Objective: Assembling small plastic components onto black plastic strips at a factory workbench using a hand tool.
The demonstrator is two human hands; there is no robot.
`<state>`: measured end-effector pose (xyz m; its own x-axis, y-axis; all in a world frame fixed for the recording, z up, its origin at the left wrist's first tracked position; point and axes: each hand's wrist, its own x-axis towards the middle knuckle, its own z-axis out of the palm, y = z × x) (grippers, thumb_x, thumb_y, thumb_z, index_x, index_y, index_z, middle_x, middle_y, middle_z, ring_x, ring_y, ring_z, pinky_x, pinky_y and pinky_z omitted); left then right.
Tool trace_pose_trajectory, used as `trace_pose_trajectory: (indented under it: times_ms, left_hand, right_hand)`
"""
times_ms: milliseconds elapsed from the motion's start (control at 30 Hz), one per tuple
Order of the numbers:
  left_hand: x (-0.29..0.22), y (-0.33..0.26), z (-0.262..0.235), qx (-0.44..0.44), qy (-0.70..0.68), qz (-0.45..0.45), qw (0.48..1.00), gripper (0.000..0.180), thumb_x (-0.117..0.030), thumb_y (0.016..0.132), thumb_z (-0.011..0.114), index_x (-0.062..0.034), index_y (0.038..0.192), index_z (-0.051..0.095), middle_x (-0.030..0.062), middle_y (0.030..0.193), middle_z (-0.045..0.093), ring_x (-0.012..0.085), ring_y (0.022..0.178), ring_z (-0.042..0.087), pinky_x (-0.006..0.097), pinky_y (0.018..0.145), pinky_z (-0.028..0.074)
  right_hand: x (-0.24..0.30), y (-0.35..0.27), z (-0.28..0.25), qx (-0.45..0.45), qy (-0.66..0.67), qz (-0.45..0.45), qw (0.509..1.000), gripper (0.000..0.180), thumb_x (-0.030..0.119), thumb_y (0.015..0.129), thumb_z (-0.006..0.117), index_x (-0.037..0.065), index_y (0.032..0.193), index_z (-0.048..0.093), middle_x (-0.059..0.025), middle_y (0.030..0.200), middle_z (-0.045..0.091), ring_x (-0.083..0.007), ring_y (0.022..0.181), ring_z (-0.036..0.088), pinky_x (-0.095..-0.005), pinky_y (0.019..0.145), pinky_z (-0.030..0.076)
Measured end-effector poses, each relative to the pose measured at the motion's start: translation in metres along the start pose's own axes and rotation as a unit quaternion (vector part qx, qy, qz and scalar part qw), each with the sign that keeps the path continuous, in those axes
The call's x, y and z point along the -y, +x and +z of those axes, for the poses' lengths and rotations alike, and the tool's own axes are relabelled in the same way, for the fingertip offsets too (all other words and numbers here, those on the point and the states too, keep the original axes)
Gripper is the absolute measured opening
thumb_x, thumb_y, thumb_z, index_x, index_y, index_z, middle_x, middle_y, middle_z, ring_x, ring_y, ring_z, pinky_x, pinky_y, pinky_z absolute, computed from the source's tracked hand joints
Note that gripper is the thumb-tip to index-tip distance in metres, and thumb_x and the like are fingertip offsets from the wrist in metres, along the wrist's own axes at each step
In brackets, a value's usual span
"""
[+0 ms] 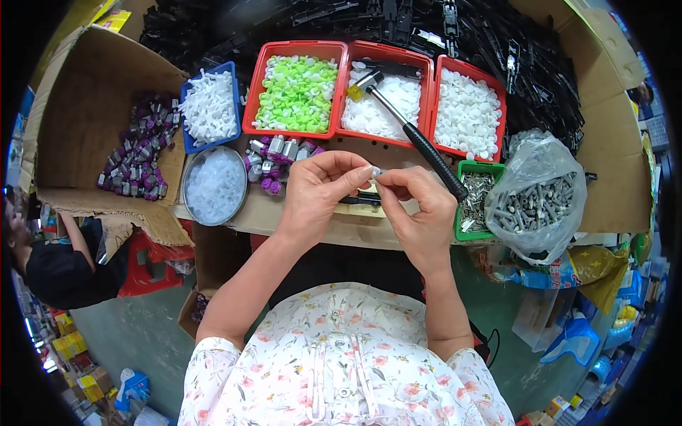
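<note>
Over the near edge of the bench, my left hand [317,193] and my right hand [422,213] meet fingertip to fingertip. Both pinch a small whitish plastic part [376,172], mostly covered by the fingers. Just below my fingertips a black piece [362,200] lies on the bench, partly hidden by my hands. A hammer [426,150] with a black grip rests slantwise across the red bin [343,133] of white pieces, its handle end beside my right hand. Close to my left hand is a small pile of grey-and-purple parts [278,155].
Red bins hold green caps [297,91] and white caps [465,113]. Leftward are a blue tray [232,106], a round dish [215,186] and a cardboard box [85,106]. Rightward stand a green tray [462,233] of metal pins and a plastic bag [577,181]. Black parts [398,21] heap behind.
</note>
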<state>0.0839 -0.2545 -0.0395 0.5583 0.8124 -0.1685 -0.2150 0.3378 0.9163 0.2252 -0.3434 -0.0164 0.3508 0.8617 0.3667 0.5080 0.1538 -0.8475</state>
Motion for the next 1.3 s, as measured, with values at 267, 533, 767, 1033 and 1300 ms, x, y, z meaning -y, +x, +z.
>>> trace_pose_trajectory:
  times_ms: [267,533,767,1033,1300]
  left_hand:
    - [0.003,-0.006,-0.004,-0.020,-0.011,0.039,0.999,0.012,-0.006,0.089,0.075,0.0018,0.097,0.073,0.0013,0.087,0.071,0.0045,0.077,0.063,0.019,0.069,0.050]
    - [0.007,-0.009,-0.004,-0.023,-0.006,0.066,0.998,0.010,-0.004,0.090,0.074,0.0021,0.098,0.073,0.0003,0.088,0.070,0.0035,0.078,0.061,0.019,0.069,0.050]
    - [0.013,-0.016,0.003,-0.049,0.054,0.137,0.988,0.012,0.001,0.087,0.074,0.0014,0.099,0.073,0.0054,0.095,0.071,0.0078,0.083,0.064,0.021,0.074,0.051]
    - [0.017,-0.024,-0.003,-0.035,0.038,0.108,0.993,0.012,-0.001,0.091,0.070,0.0025,0.102,0.072,0.0078,0.096,0.072,0.0134,0.085,0.068,0.025,0.077,0.055]
    - [0.005,-0.027,-0.023,0.060,-0.031,-0.063,0.996,0.020,-0.005,0.091,0.072,0.0039,0.108,0.070,0.0111,0.094,0.073,0.0174,0.080,0.072,0.027,0.073,0.058]
  right_hand:
    - [0.005,-0.002,0.006,0.001,-0.025,0.000,1.000,0.011,-0.007,0.081,0.071,-0.002,0.091,0.070,-0.0072,0.083,0.068,-0.0123,0.069,0.063,-0.0252,0.064,0.051]
    - [0.005,-0.003,0.008,-0.007,-0.022,-0.002,1.000,0.012,-0.008,0.081,0.071,-0.003,0.091,0.069,-0.0077,0.083,0.067,-0.0124,0.070,0.064,-0.0245,0.065,0.051]
    - [0.002,-0.006,0.009,-0.010,-0.038,-0.012,0.999,0.011,-0.008,0.081,0.070,-0.003,0.092,0.069,-0.0079,0.082,0.066,-0.0125,0.069,0.064,-0.0246,0.065,0.051]
    - [-0.007,-0.003,-0.004,0.084,0.100,0.089,0.987,0.008,-0.008,0.086,0.068,-0.006,0.094,0.068,-0.0068,0.090,0.066,-0.0112,0.075,0.065,-0.0228,0.066,0.052]
    - [-0.015,0.009,-0.016,0.230,0.205,0.159,0.938,0.013,-0.005,0.088,0.069,-0.006,0.100,0.064,-0.0063,0.092,0.065,-0.0111,0.081,0.065,-0.0249,0.070,0.056]
